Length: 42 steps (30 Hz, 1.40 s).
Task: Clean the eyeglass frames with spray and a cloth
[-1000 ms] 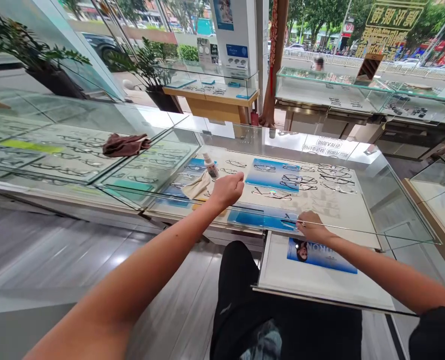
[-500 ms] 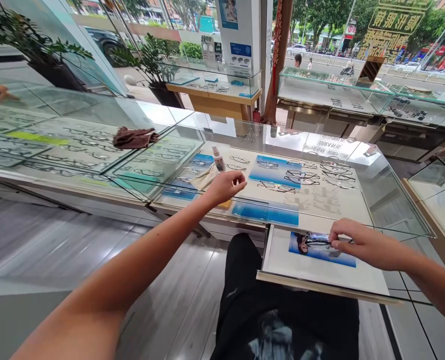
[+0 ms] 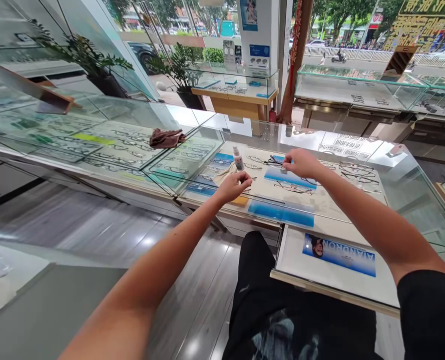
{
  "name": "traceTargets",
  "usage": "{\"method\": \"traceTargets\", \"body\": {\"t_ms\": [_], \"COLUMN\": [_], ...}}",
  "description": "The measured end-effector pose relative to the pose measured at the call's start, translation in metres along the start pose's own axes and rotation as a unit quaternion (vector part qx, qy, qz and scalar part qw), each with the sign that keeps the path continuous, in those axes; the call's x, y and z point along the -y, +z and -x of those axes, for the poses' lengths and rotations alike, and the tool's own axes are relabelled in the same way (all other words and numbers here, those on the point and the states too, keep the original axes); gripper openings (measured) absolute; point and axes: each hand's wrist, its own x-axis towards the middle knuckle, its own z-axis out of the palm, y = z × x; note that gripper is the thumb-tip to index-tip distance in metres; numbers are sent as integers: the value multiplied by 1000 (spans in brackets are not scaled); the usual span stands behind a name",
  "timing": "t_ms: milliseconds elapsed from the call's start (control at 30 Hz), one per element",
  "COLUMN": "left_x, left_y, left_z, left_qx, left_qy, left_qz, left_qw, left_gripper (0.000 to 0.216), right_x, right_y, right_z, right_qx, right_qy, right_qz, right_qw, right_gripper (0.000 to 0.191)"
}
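Right hand [image 3: 301,163] pinches thin, dark-framed glasses [image 3: 273,161] toward the far edge of the glass counter [image 3: 406,187]. Left hand [image 3: 234,187]'s curled, can't tell if empty, partly blocking a rumpled cream cloth [image 3: 223,176] beside a spray bottle [image 3: 238,160].

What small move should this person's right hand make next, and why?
Probably the right hand should secure a light pinch on the dark glasses before shifting them: its fingertips are at one end of the frame, and other glasses lie close by.
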Motion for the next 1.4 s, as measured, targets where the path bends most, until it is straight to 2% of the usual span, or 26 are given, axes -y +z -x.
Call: {"method": "traceTargets", "body": {"t_ms": [133, 333, 633, 1200, 1300, 1400], "left_x": [3, 1, -5, -8, -9, -11], "left_y": [2, 4, 3, 7, 8, 7], "left_z": [0, 1, 2, 3, 4, 6], "left_qx": [10, 12, 10, -18, -23, -27], "left_qy": [-6, -14, -29, -34, -28, -21], "left_qz": [-5, -4, -2, -32, -38, -36], "left_qw": [1000, 1000, 1000, 999, 999, 999], "left_gripper": [31, 28, 25, 22, 16, 11], "right_x": [2, -5, -5, -5, 4, 23], "right_y": [25, 47, 62, 51, 37, 16], "right_z": [-27, -37, -32, -32, -15, 27], "right_qx": [-29, -89, -59, -36, -59, -68], "right_qy": [-4, 0, -15, 14, -5, -69], "right_qz": [37, 71, 57, 34, 7, -58], "right_qw": [999, 993, 997, 999, 998, 994], "right_gripper": [27, 37, 33, 29, 30, 25]}}
